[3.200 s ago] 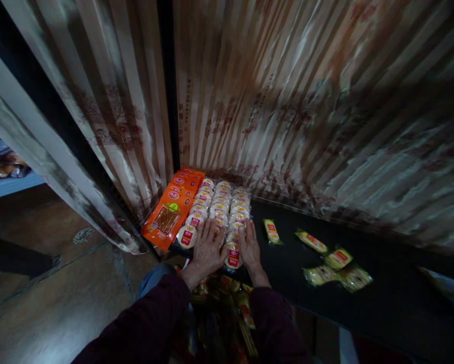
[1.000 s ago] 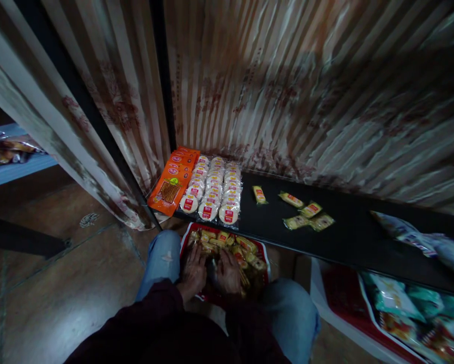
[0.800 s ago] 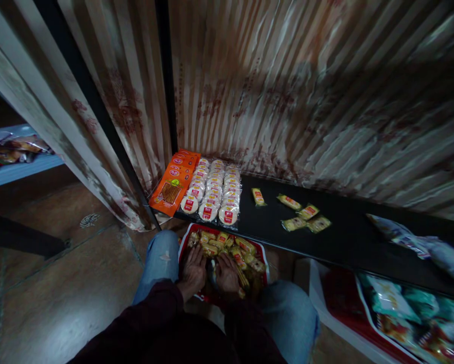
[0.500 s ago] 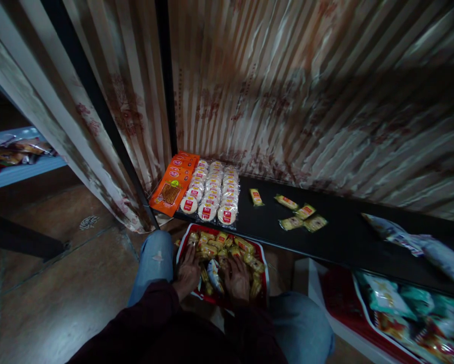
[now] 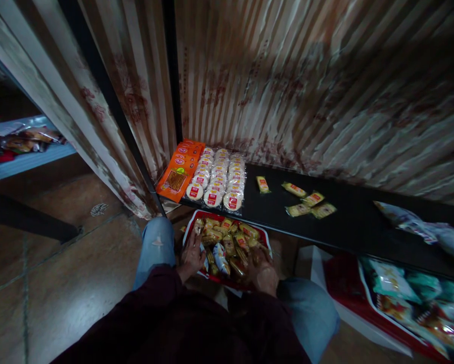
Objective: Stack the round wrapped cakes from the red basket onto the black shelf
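A red basket with a white rim (image 5: 266, 236) stands between my knees, filled with small yellow-wrapped snack packets (image 5: 213, 234). My left hand (image 5: 192, 258) lies at the basket's left side, fingers stretched over the packets and holding nothing visible. At the right side, my right hand (image 5: 263, 273) reaches down among the packets. Its fingers are blurred and partly hidden, so any grip is unclear. Between the hands lies a white-and-blue packet (image 5: 221, 259). On the black shelf (image 5: 264, 207) just beyond are several loose yellow packets (image 5: 313, 198).
Rows of round white wrapped crackers (image 5: 213, 197) and orange snack bags (image 5: 175, 178) occupy the shelf's left end. Silvery packaging (image 5: 406, 222) lies toward its right. Below stands another red basket (image 5: 344, 283) with green bags (image 5: 423, 285). A patterned curtain (image 5: 287, 91) hangs behind.
My right hand has moved from the middle of the basket to its right side, uncovering packets there. My left hand stays at the left side. The view has shifted slightly.
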Demonstrator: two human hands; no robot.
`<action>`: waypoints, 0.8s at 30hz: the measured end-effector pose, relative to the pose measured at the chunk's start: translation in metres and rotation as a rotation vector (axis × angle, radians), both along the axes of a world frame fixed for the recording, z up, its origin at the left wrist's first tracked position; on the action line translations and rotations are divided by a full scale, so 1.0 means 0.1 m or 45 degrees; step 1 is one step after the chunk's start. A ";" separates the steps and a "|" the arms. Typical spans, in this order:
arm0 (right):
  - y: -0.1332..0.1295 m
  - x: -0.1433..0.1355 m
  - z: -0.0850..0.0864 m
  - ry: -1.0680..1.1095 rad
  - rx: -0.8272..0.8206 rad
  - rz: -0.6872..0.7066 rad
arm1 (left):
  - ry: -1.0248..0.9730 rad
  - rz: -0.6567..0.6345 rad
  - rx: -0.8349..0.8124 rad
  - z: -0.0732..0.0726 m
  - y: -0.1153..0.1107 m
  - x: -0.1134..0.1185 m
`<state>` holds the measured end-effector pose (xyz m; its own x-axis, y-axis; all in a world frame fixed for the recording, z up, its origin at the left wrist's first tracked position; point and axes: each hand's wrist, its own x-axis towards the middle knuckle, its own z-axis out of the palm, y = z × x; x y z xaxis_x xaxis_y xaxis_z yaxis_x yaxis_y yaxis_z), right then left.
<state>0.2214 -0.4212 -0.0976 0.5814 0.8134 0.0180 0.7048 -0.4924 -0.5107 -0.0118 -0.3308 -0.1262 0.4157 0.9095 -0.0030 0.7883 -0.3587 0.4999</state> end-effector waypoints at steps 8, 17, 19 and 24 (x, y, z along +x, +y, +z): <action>-0.18 0.01 -0.13 0.030 -0.662 0.161 | 0.082 -0.127 -0.124 -0.01 -0.10 -0.01; -0.02 -0.26 -0.35 -0.167 -0.453 0.057 | 0.223 -0.065 -0.312 -0.02 -0.08 0.02; 0.03 -0.29 -0.35 -0.158 -0.412 -0.003 | 0.236 -0.050 -0.356 -0.01 -0.07 0.04; 0.14 -0.37 -0.24 -0.114 -0.515 -0.151 | 0.191 -0.081 -0.477 0.01 -0.04 0.01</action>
<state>0.1845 -0.4072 -0.1213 0.6820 0.6930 -0.2339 0.6641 -0.7207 -0.1989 -0.0104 -0.3351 -0.1253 0.4408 0.8063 -0.3945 0.8447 -0.2239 0.4862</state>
